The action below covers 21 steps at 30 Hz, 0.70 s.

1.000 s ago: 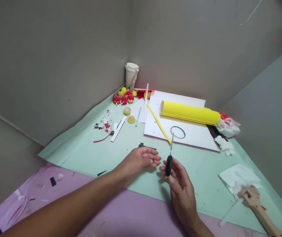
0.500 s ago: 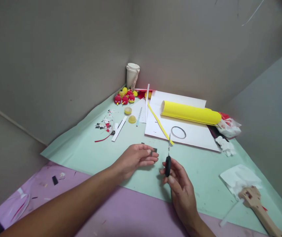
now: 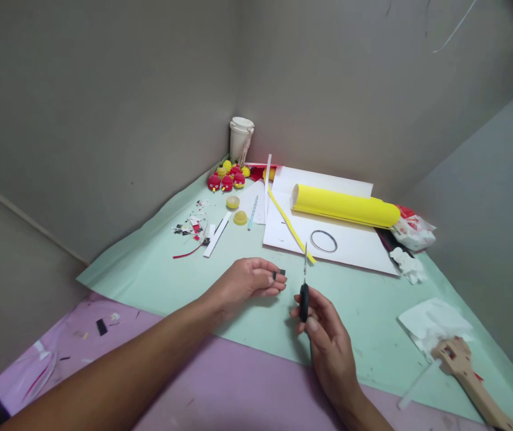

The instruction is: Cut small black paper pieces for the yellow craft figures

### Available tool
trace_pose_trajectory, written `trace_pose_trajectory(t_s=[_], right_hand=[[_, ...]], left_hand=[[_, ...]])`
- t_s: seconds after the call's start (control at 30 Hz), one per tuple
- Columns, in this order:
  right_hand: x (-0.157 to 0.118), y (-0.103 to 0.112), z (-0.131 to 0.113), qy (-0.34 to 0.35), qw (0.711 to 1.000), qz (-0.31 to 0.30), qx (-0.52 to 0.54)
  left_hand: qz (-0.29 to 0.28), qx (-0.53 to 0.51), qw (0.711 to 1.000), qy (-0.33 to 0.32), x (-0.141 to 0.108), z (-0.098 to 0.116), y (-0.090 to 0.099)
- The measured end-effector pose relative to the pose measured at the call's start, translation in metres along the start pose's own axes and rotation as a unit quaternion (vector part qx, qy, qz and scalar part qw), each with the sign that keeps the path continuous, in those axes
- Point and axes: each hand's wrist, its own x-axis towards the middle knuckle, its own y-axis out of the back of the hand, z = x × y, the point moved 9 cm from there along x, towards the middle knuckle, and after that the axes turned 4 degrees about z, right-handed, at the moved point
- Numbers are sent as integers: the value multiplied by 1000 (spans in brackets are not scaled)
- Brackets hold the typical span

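Observation:
My left hand (image 3: 258,278) is closed over the pale green sheet, pinching a small black piece (image 3: 275,275) between thumb and fingers. Another bit of black (image 3: 282,272) shows just past the fingertips; whether it is part of the same piece I cannot tell. In my right hand (image 3: 328,332) is a pair of black-handled scissors (image 3: 304,302), held with the thin metal blades pointing away from me. The scissors are a little to the right of the left fingertips, apart from the black piece. A yellow strip (image 3: 290,224) lies beyond the blade tips.
A yellow paper roll (image 3: 346,206) and a grey ring (image 3: 323,241) lie on white sheets (image 3: 278,238). Coloured paper scraps (image 3: 191,227), red and yellow round figures (image 3: 226,182) and a white cup (image 3: 240,137) stand left and back. A glue gun (image 3: 467,371) rests at right beside tissue (image 3: 433,323).
My left fingers have shifted slightly around the black piece, and less of the dark bit shows past them. The scissors stay in my right hand, almost unmoved. The view shifts a little.

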Motion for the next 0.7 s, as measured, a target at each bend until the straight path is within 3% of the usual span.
trace_pose_trajectory(t_s=[0.23,0.7], right_hand=[[-1,2,4,-14,1000,6,-27],[-1,4,1,-8,996,16,-83]], left_hand=[[11,14,1000,8,-1,2,3],[-33,-18,999,16,-5,11,2]])
